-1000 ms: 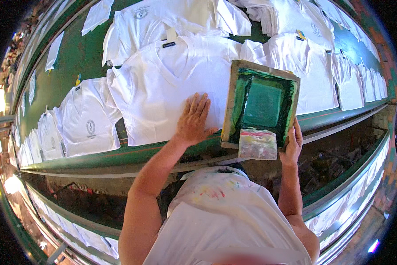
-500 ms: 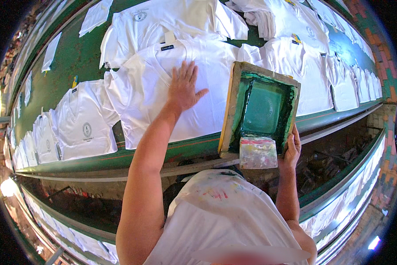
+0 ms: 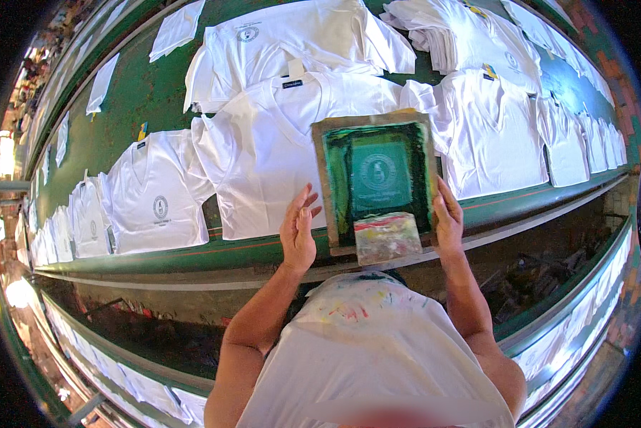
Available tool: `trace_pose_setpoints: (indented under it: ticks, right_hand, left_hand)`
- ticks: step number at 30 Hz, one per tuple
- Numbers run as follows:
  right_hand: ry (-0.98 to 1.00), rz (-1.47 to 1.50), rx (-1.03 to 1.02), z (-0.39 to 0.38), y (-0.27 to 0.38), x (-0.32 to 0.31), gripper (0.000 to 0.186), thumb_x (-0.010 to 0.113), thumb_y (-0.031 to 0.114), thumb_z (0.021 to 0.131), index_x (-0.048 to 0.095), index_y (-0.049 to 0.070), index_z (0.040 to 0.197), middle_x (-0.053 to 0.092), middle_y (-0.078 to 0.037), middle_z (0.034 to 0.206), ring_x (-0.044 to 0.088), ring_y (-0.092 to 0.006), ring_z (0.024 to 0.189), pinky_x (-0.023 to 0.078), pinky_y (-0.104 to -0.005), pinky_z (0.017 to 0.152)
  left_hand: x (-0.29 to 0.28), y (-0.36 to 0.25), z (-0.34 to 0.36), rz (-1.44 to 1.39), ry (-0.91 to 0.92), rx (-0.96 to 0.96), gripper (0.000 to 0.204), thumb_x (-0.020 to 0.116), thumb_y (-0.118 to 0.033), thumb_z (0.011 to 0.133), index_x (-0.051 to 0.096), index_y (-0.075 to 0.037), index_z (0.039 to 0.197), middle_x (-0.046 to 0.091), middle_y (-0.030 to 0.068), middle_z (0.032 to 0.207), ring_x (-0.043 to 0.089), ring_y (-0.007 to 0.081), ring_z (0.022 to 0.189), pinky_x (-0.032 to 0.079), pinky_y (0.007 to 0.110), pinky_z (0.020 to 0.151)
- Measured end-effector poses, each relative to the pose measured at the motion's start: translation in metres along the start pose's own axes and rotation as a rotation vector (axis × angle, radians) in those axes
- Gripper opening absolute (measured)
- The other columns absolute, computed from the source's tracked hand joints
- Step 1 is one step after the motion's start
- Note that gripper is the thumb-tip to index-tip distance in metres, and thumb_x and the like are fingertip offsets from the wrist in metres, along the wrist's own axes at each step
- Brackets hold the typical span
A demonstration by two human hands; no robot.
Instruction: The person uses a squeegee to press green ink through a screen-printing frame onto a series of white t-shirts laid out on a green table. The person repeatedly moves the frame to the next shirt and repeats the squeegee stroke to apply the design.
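Head | R hand point(image 3: 449, 222) — grips scrn point(image 3: 380, 167) | L hand point(image 3: 298, 232) — part-open, nr it

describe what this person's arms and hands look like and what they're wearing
The left arm and right arm are bare, with no sleeve showing. The left hand and right hand wear no gloves, and neither wrist shows a watch. The white top has red, yellow and green stains.

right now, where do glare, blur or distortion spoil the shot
Head view: the green table bows with the fisheye and glares pale at upper right; head view: a bright light at left is blown out, bottom centre smeared; head view: the framed screen in the right hand looks fairly clear.
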State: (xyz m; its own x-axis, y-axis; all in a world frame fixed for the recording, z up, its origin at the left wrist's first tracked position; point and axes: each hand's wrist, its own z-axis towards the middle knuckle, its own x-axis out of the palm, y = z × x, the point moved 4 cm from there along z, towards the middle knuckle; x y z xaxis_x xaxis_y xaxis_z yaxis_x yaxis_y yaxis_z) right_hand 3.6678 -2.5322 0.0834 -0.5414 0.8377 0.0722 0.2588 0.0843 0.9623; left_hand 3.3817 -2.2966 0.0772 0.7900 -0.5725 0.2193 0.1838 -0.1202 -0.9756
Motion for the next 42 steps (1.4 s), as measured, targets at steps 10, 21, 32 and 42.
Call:
trace_pose_setpoints:
  ticks: [10,21,32,42]
  right_hand:
    - [-0.021,-0.254,-0.177,0.020,-0.036,0.051,0.038,0.062,0.016,0.116,0.067,-0.002,0.150,0.073,-0.002,0.122,0.063,-0.0106,0.109,0.053,-0.0279,0.097]
    - [0.128,-0.370,-0.411,0.022,-0.031,0.061,0.044,0.065,0.007,0.112,0.060,-0.005,0.154,0.068,-0.012,0.135,0.064,-0.0197,0.122,0.050,-0.0327,0.108]
    - [0.136,-0.437,-0.418,0.029,-0.035,0.061,0.047,0.057,-0.003,0.109,0.058,-0.002,0.156,0.065,-0.016,0.139,0.064,-0.0273,0.127,0.048,-0.0327,0.111]
    - [0.127,-0.503,-0.393,0.031,-0.035,0.060,0.047,0.057,-0.004,0.108,0.059,-0.004,0.155,0.066,-0.013,0.139,0.063,-0.0235,0.129,0.046,-0.0302,0.111]
  left_hand:
    - [0.002,0.015,0.030,0.451,-0.167,0.189,0.047,0.074,0.009,0.096,0.071,-0.002,0.142,0.054,0.0214,0.170,0.061,0.0311,0.149,0.052,0.037,0.118]
    - [-0.011,0.035,0.041,0.490,-0.220,0.133,0.025,0.077,0.009,0.094,0.081,-0.001,0.117,0.062,0.0196,0.164,0.070,0.0226,0.134,0.060,0.033,0.102]
    - [-0.016,0.042,0.043,0.460,-0.251,0.180,0.019,0.078,0.008,0.092,0.082,-0.003,0.107,0.061,0.0216,0.164,0.072,0.0223,0.129,0.060,0.032,0.096]
    - [-0.020,0.047,0.045,0.458,-0.231,0.124,0.017,0.078,0.008,0.092,0.082,-0.001,0.105,0.061,0.0210,0.164,0.074,0.0189,0.117,0.060,0.031,0.089]
